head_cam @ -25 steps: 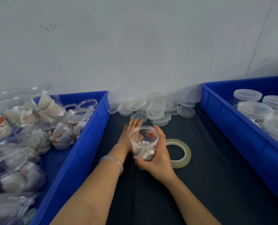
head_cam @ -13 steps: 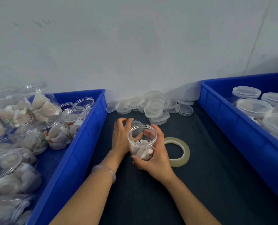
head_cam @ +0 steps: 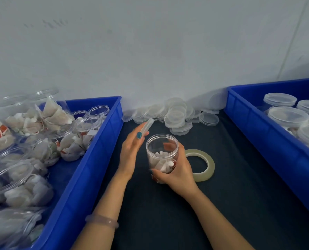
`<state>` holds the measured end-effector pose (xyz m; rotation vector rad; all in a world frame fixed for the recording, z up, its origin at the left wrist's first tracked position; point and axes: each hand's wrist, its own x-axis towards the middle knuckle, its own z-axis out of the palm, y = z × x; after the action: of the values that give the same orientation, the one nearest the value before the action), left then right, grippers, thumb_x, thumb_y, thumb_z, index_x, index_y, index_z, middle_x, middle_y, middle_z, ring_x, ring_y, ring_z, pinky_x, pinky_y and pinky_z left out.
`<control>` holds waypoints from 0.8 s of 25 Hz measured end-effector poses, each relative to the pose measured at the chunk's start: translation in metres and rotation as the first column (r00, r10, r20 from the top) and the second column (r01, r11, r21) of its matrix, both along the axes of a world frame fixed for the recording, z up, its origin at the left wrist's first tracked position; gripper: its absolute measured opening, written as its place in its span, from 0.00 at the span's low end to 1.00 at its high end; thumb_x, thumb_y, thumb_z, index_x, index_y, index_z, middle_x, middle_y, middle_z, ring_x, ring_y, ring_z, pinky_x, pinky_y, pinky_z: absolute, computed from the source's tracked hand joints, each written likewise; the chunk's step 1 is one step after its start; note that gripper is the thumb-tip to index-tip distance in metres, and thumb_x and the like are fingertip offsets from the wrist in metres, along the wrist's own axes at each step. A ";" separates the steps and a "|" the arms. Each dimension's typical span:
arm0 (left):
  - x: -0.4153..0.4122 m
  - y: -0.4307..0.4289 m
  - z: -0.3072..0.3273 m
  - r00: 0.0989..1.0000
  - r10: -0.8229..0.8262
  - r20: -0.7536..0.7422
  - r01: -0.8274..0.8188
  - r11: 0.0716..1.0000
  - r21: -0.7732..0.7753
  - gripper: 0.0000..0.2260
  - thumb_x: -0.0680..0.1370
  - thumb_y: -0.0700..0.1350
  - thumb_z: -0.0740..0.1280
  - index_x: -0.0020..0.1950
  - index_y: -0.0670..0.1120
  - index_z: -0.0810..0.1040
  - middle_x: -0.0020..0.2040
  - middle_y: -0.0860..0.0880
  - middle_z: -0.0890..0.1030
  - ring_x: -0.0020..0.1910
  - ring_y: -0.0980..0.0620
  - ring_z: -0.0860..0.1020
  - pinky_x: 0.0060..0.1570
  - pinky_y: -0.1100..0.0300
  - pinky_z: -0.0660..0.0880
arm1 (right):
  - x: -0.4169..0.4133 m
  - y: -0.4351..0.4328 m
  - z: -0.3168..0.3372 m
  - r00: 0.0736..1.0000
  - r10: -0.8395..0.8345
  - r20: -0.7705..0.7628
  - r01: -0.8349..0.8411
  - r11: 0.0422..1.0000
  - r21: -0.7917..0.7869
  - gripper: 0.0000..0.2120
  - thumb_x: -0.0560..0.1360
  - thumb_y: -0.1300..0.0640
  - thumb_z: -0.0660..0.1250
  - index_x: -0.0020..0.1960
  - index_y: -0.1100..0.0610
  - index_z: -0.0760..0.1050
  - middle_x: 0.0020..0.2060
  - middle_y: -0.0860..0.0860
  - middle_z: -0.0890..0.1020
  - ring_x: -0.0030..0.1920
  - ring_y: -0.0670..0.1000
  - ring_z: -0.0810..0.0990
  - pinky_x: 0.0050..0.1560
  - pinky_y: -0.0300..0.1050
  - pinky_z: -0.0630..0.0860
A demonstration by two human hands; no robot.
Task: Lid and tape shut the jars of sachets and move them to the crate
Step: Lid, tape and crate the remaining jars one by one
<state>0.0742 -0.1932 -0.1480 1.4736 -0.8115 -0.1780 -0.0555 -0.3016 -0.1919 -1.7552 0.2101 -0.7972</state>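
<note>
Clear plastic lid (head_cam: 147,126), pinched edge-on in the left hand (head_cam: 132,152), sits just upper left of the open jar (head_cam: 162,152) mouth; right hand (head_cam: 177,170) wraps the upright jar.

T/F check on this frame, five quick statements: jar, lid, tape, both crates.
1. The right hand grips the open jar. True.
2. The left hand holds a lid. True.
3. The lid is already on the jar. False: it is beside and above the rim, edge-on.
4. The tape roll lies in the right crate. False: it lies on the dark mat.
5. Jars in the left crate are lidded. False: the visible ones are open.
</note>
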 end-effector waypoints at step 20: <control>-0.078 -0.008 0.048 0.635 0.069 0.770 -0.663 0.560 0.496 0.33 0.70 0.72 0.56 0.70 0.55 0.67 0.67 0.42 0.64 0.67 0.42 0.68 0.65 0.47 0.67 | 0.002 0.000 0.002 0.999 0.036 0.028 -0.037 0.999 0.022 0.40 0.63 0.63 0.80 0.70 0.53 0.66 0.58 0.40 0.79 0.58 0.42 0.80 0.51 0.31 0.76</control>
<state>-0.0040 -0.2008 -0.0996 2.6004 -0.9994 0.5043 -0.0538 -0.3013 -0.1898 -1.7214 0.1670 -0.7896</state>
